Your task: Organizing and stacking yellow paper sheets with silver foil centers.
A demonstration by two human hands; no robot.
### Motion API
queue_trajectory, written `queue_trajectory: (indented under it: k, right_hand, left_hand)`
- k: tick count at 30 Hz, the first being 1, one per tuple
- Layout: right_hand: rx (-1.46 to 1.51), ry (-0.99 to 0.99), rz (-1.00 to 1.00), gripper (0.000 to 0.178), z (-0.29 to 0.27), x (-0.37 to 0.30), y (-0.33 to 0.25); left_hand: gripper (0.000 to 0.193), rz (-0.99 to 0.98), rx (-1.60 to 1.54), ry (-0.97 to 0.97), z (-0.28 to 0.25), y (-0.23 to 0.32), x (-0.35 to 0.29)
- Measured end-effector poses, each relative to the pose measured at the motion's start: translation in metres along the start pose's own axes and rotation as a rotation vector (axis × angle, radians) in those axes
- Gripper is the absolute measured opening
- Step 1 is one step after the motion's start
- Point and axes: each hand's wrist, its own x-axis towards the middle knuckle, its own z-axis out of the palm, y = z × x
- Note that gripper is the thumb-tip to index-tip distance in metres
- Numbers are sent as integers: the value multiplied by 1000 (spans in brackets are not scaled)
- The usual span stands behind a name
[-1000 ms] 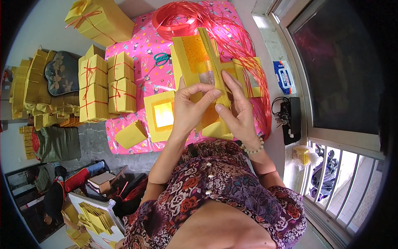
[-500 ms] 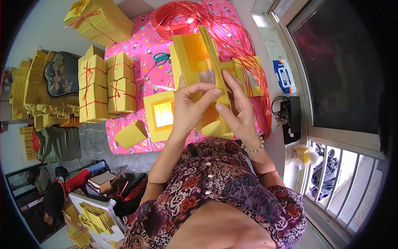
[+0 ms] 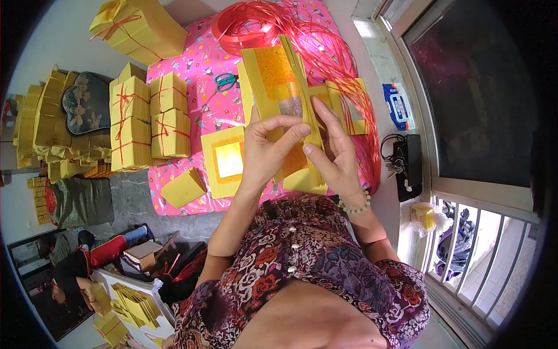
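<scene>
Between my hands is a thick sheaf of yellow paper sheets (image 3: 258, 70), held on edge, with an orange-gold foil panel on its face. My left hand (image 3: 267, 146) is closed on its left side, thumb and index finger at the near edges. My right hand (image 3: 338, 156) presses the right side, fingers behind and thumb in front. Under the sheaf lie more yellow sheets, partly hidden. One yellow sheet with a shiny square (image 3: 229, 161) is left of my left hand, and a small yellow stack (image 3: 183, 188) lies nearer the table edge.
The table has a pink patterned cover (image 3: 203, 107). Green-handled scissors (image 3: 225, 82) and a coil of red plastic strands (image 3: 247, 41) lie farther back. Tied yellow bundles (image 3: 130, 125) stand at left. A wipes pack (image 3: 398, 107) sits right. Another person (image 3: 75, 282) handles yellow paper, lower left.
My hands and the sheaf stay almost still. At lower left the other person has shifted, and an arm and hand now show by the yellow paper there.
</scene>
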Motion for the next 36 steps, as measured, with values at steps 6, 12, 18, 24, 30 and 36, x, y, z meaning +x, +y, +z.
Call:
queue_trajectory:
  k: [6, 12, 18, 24, 30, 36]
  right_hand:
    - [4, 6, -3, 67, 1, -1, -1]
    - [29, -1, 0, 68, 0, -1, 2]
    - [30, -1, -5, 67, 0, 3, -1]
    - [93, -4, 11, 68, 1, 5, -1]
    - [336, -8, 191, 58, -10, 19, 24]
    - [307, 14, 260, 52, -13, 35, 32]
  left_hand:
    - [12, -5, 0, -5, 0, 2, -1]
    - [12, 22, 20, -2, 0, -2, -1]
    - [13, 26, 13, 5, 2, 0, 3]
    - [18, 27, 115, -23, -5, -10, 6]
    - [47, 233, 232, 99, -15, -35, 22]
    - [53, 129, 78, 132, -28, -49, 33]
